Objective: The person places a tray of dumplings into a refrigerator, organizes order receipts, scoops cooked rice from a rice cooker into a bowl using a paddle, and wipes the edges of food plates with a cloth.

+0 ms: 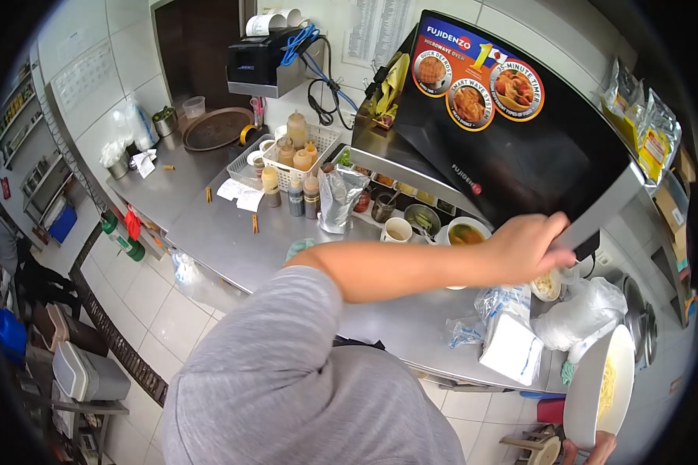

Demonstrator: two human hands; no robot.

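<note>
The right hand clasps the lower end of a noodle bowl, its pale noodles showing, at the lower right of the frame, while the left hand curls around the silver edge of the microwave oven, right of centre. Near the centre, a soup bowl, a white mug with pale contents and a plastic basket with squeeze bottles stand on the steel table, above white floor tiles.

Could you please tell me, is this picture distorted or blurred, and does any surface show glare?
Head view: wide-lens distortion bends straight lines, and the corners are black; head view: the steel counter shows a soft, pale sheen; head view: the left hand looks slightly soft, perhaps from motion, while the sticker's large letters are readable.
</note>
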